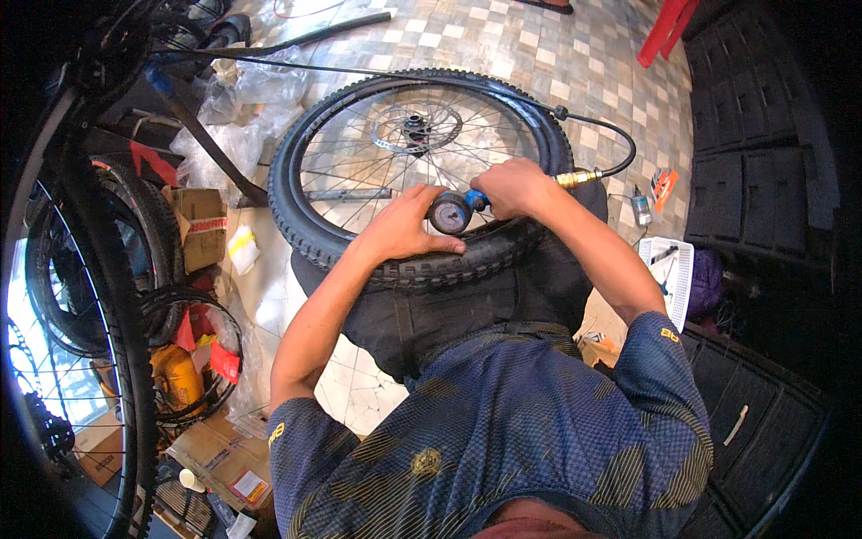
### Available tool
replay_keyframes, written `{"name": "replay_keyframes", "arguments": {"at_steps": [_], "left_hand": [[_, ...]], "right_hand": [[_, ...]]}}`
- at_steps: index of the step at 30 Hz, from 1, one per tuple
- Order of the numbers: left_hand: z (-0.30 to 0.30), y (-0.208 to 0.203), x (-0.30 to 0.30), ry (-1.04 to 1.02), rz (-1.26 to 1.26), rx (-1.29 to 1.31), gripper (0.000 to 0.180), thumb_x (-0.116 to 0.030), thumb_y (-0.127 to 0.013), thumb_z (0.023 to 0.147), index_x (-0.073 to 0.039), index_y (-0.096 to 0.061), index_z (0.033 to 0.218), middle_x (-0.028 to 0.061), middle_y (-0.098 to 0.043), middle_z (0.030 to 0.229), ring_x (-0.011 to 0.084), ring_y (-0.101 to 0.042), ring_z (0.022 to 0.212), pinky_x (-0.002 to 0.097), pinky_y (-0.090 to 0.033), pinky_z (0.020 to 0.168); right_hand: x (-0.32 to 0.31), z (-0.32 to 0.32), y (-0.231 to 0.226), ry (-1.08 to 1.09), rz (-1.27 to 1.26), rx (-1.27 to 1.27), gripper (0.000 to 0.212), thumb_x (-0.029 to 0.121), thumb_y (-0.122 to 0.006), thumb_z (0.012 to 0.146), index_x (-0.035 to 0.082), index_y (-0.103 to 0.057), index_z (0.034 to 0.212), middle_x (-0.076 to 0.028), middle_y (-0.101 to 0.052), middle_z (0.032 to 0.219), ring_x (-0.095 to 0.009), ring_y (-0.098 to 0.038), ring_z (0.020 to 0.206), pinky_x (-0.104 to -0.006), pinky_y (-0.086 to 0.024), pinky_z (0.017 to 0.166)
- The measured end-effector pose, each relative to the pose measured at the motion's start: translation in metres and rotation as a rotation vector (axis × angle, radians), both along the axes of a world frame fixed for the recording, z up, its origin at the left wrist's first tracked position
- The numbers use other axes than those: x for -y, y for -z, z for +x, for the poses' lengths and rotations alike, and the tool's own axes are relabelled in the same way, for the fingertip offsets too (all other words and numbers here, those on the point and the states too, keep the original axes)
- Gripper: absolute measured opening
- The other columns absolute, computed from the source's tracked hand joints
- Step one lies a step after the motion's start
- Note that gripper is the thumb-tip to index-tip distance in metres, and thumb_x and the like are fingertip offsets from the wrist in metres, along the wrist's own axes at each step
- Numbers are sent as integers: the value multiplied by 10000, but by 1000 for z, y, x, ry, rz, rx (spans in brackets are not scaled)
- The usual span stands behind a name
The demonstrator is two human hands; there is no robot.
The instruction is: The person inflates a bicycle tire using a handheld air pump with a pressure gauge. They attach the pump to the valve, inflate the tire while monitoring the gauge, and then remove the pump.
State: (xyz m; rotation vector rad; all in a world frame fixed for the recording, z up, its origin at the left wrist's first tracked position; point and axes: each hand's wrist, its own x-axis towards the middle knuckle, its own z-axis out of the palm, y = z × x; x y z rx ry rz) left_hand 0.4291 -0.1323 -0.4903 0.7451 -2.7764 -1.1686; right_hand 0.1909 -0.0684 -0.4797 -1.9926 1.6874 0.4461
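A bicycle wheel with a knobby black tire (pixel 289 199) leans against my lap, its spokes and disc brake rotor (pixel 388 136) facing up. My right hand (pixel 519 187) is closed around a blue tire inflator (pixel 477 200) with a round dial gauge (pixel 450 214). A brass fitting (pixel 576 179) joins the inflator to a black air hose (pixel 632 144), which curves back over the wheel. My left hand (pixel 406 225) grips the near side of the tire beside the gauge, thumb stretched along the tread. Its fingertips are partly hidden behind the gauge, and the valve does not show.
At the left stands another bicycle, its tire (pixel 136 377) close by. Loose tires, cardboard boxes (pixel 224 458) and plastic wrapping (pixel 235 126) lie around it. To the right are a white basket (pixel 666 278), a small bottle (pixel 640 207) and dark crates (pixel 750 198). A red stool leg (pixel 666 34) stands farther off.
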Motion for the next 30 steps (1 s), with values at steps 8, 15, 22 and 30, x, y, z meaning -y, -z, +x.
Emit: {"name": "replay_keyframes", "arguments": {"at_steps": [8,15,22,30], "left_hand": [[34,-2,23,66,33,85,1070,-624,-873,647,54,-527,1400,268,-564,1360,415,-482,1357,475,-380,1133],[43,-17,17,312,-6,261,1515,-684,-909,505,81,-157,1575,311,-204,1624,458,-235,1503,487,-259,1238],[40,-1,24,356,6,275,1547,-703,-908,502,137,-135,1545,364,-233,1571,484,-262,1475,498,-269,1226],[35,-6,20,295,39,227,1334,-651,-901,549,127,-321,1464,323,-423,1437,444,-435,1357,457,-381,1147]], "right_hand": [[-16,-2,6,-19,-203,40,376,146,-707,740,105,-658,1110,-138,-731,992,-370,-718,946,-493,-573,779],[-8,-1,0,-15,-73,0,309,137,-710,699,81,-698,1002,-164,-741,918,-378,-723,911,-496,-572,746],[2,3,-14,22,26,-9,274,127,-698,699,68,-752,961,-184,-750,940,-375,-728,929,-479,-580,776],[8,8,-23,-74,-5,-49,276,125,-718,689,65,-751,956,-181,-753,942,-364,-735,936,-474,-588,783]]}}
